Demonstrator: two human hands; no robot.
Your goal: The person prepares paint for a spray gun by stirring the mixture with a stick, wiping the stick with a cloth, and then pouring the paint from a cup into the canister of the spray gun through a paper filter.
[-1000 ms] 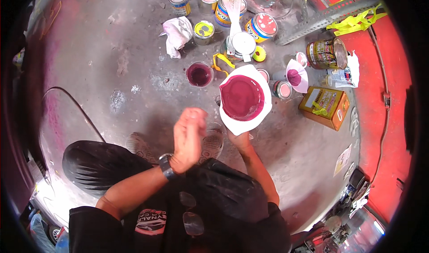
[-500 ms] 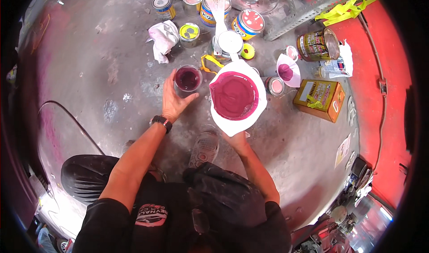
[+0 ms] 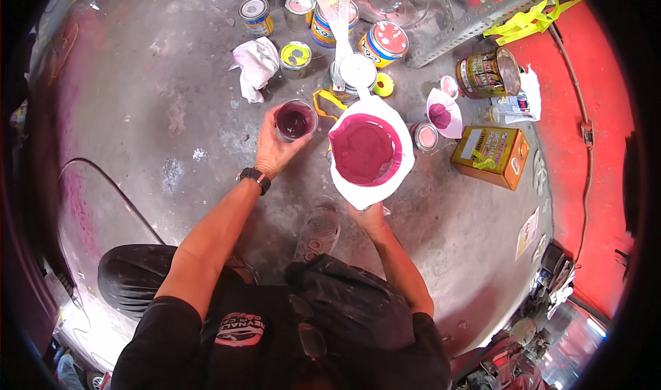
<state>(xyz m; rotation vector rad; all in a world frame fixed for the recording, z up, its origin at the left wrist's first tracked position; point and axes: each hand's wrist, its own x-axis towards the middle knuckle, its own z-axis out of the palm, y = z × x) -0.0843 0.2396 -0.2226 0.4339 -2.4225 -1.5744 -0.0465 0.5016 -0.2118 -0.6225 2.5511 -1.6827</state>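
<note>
My left hand [image 3: 275, 148] is closed around a clear plastic cup [image 3: 296, 120] holding dark red liquid, thumb on its near side. To the right, my right hand [image 3: 368, 216] grips the near underside of a white, paper-like cone with pointed edges [image 3: 406, 157]. Magenta paint [image 3: 365, 149] fills much of its inside. My right fingers are mostly hidden beneath it, as is whatever else may be under it. The two vessels are apart, with a yellow strip [image 3: 329, 102] lying on the floor just beyond them.
Several paint cans, including a yellow-topped can [image 3: 296, 58] and a pink-smeared can [image 3: 390, 40], stand beyond my hands. A crumpled cloth [image 3: 256, 66] lies left of them. At right are a small paper cone [image 3: 451, 118], a rectangular tin [image 3: 491, 154] and a metal rack leg [image 3: 475, 28].
My left hand has closed around the clear cup, which now tilts slightly. The white cone and my right hand have shifted slightly to the right in the view.
</note>
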